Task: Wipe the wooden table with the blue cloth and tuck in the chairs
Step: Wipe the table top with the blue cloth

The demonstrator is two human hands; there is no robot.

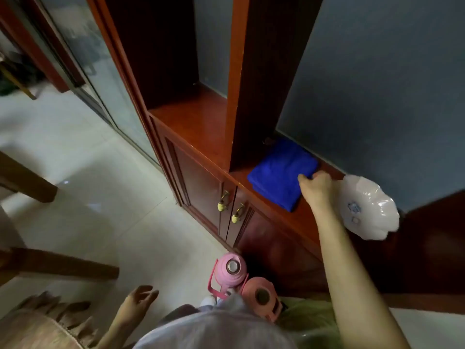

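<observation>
Evidently barely started: the right hand (314, 183) grips the folded bright-blue cloth (279, 172) on the red-brown wooden cabinet shelf (302, 215), the left hand (139, 301) hangs loosely open, and all wiping and tucking-in seems left to do.

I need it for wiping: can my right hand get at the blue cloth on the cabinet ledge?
Probably yes: the right hand is at the edge of the blue cloth, nothing lies on it, and the white dish is beside the wrist, not between.

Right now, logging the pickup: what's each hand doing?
Left hand: open, holding nothing.
Right hand: on the blue cloth edge, fingers curled; whether it grips cannot be told.
</observation>
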